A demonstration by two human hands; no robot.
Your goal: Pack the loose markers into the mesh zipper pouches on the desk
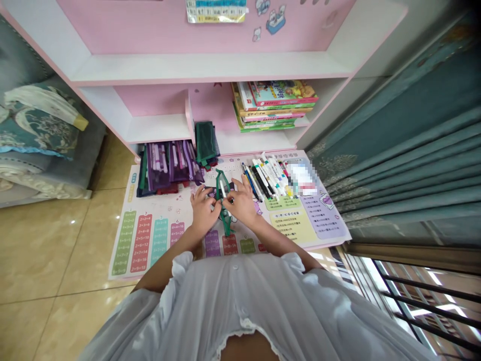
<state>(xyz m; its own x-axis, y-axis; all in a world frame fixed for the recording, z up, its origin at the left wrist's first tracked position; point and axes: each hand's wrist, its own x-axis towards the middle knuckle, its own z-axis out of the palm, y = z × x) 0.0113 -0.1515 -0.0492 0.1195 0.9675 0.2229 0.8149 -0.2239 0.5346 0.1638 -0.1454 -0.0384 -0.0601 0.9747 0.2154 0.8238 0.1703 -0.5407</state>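
Mat (315, 228): printed with tables, spread before me.
My left: filled mesh pouches (160, 176).
My right: pens (265, 178), side by side.
Rear: green mesh pouches (205, 141).

I see a lt. grey blouse (210, 306), sm. btns (236, 266), ruffle trim (182, 262), scalloped neckline (246, 327); left hand (205, 210) & right hand (242, 201) bare.

1 book stack (276, 106) sits in pink-and-white shelving (210, 67) — a teal curtain (398, 150) hangs alongside.
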